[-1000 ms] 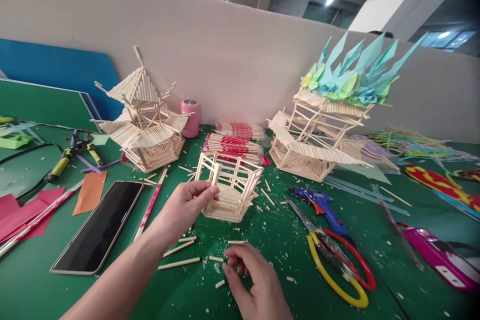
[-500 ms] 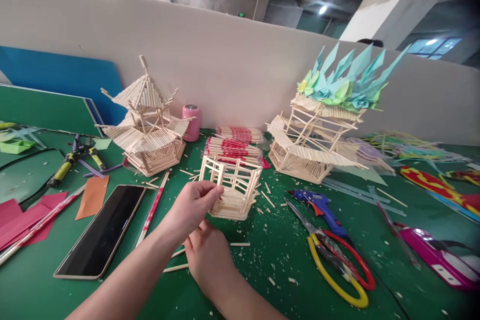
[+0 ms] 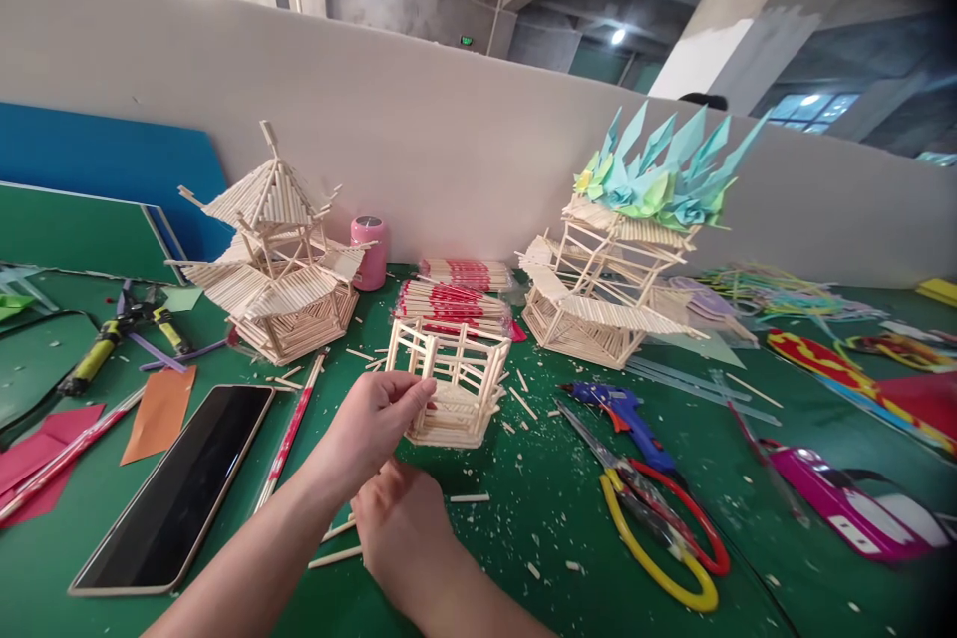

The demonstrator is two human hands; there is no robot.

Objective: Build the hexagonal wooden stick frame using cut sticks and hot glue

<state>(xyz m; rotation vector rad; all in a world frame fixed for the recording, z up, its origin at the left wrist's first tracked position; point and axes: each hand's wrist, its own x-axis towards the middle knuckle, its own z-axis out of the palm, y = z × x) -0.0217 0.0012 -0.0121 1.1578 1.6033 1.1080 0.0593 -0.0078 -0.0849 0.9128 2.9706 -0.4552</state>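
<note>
A small, open-topped frame of wooden sticks (image 3: 456, 429) stands on the green table in front of me. My left hand (image 3: 383, 419) is closed in a pinch at its left side, thumb and fingers on the near-left post. Just below, my right hand (image 3: 404, 528) is held with fingers curled up close under the left hand. Its fingertips are partly hidden, and whatever they hold cannot be made out. Loose short sticks (image 3: 335, 558) lie beside the right hand, with another stick (image 3: 470, 498) to its right.
Two larger stick pavilions (image 3: 288, 304) (image 3: 590, 319) stand behind, left and right. Packs of sticks (image 3: 453, 307) lie between them. Right are a blue glue gun (image 3: 628, 419) and scissors (image 3: 650, 503); left, a phone (image 3: 175, 488) and pliers (image 3: 94, 354). Scraps litter the table.
The view has shifted slightly, so everything sits a little further left and lower. Both hands keep nearly the same pose at the small stick frame.
</note>
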